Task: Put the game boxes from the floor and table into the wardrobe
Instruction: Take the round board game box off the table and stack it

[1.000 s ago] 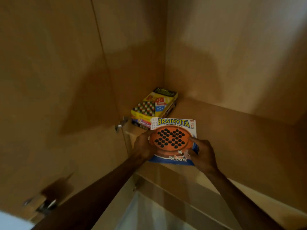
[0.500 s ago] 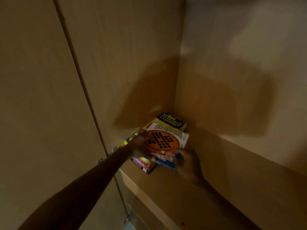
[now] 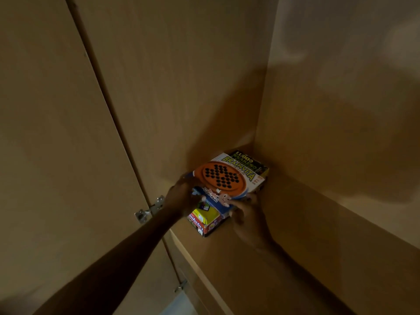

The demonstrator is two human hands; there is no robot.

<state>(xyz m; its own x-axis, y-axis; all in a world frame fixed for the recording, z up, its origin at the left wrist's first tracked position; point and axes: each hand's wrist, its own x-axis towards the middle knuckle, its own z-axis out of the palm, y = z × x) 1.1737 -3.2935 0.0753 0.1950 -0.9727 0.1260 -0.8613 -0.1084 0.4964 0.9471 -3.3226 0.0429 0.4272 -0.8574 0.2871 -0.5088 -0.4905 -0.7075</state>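
We are at the placing step: the Brainvita box (image 3: 223, 178) is being set on top of a stack of game boxes (image 3: 205, 220) in the back left corner of the wardrobe shelf (image 3: 284, 258). Our left hand (image 3: 179, 196) grips the box's left near edge, and our right hand (image 3: 246, 209) grips its near right corner, fingers curled against the blue border. The box lies roughly flat, turned at an angle to the boxes under it, and its far end covers most of the Ludo box (image 3: 252, 159), whose dark title strip shows beyond it. At the near end a yellow box and a red-sided box at the bottom of the stack stick out from beneath. We judge the box is resting on the stack or very nearly so, though we cannot tell whether its full weight is down. The next move calls for letting go with both hands and drawing them back without dragging the box; since it sits skewed and overhangs the pile, a small nudge to square it with the corner may help keep it from sliding off. Then we would go back for any boxes left on the floor and table, which are out of view here. The shelf is plain light wood, bare to the right of the stack. The wardrobe interior is dim and shadowed, with wooden walls on both sides, an open door (image 3: 56, 144) at left, and a metal hinge (image 3: 148, 210) just beside our left forearm.
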